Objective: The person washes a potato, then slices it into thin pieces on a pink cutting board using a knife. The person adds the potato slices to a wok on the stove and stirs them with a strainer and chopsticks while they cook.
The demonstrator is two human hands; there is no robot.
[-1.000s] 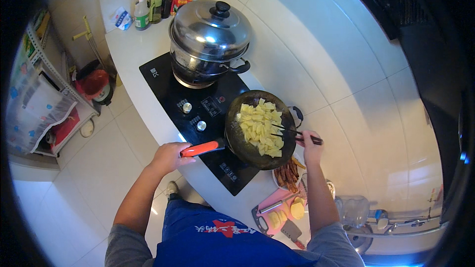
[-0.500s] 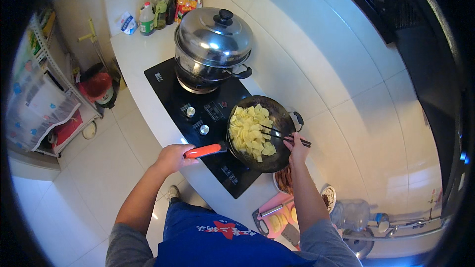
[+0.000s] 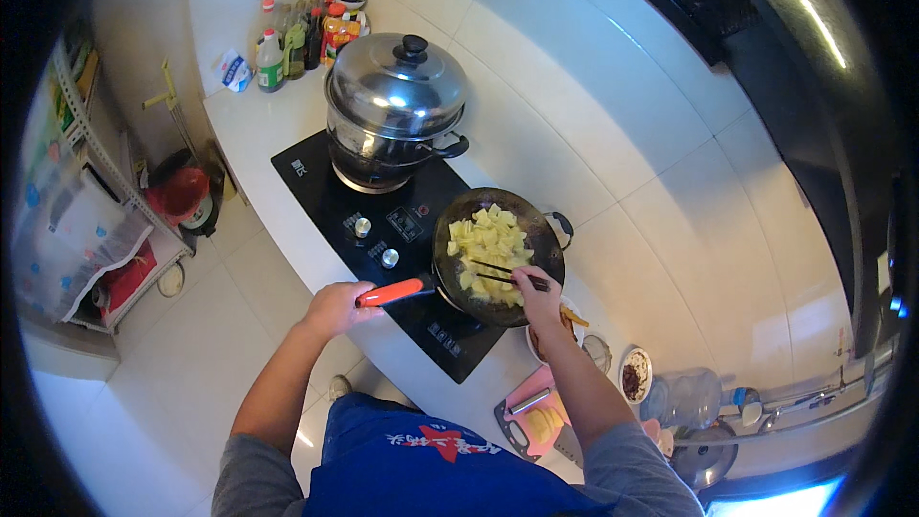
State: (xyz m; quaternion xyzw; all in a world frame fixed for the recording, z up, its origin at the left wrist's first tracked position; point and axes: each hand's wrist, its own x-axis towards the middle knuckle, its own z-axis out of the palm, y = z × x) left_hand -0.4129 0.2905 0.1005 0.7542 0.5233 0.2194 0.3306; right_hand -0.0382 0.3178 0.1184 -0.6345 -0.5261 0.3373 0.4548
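A dark wok point(image 3: 536, 235) sits on the right-hand burner of the black cooktop point(image 3: 316, 182), holding many pale yellow slices point(image 3: 493, 239) that look like potato. My left hand point(image 3: 337, 308) is closed around the wok's orange handle point(image 3: 391, 292). In my right hand point(image 3: 538, 299) are dark chopsticks point(image 3: 495, 273), gripped near their upper ends over the wok's near right side. Their tips are down among the slices.
A large lidded steel pot point(image 3: 397, 96) stands on the other burner. Bottles point(image 3: 271, 59) crowd the counter's far corner. Near my right forearm are a bowl of food point(image 3: 536, 345), a pink cutting board point(image 3: 541, 431), a small bowl point(image 3: 635, 373) and a clear jug point(image 3: 684, 397).
My right hand and the chopsticks have moved left and nearer to me across the wok. The slices have shifted and spread toward the near side. My left hand keeps its hold.
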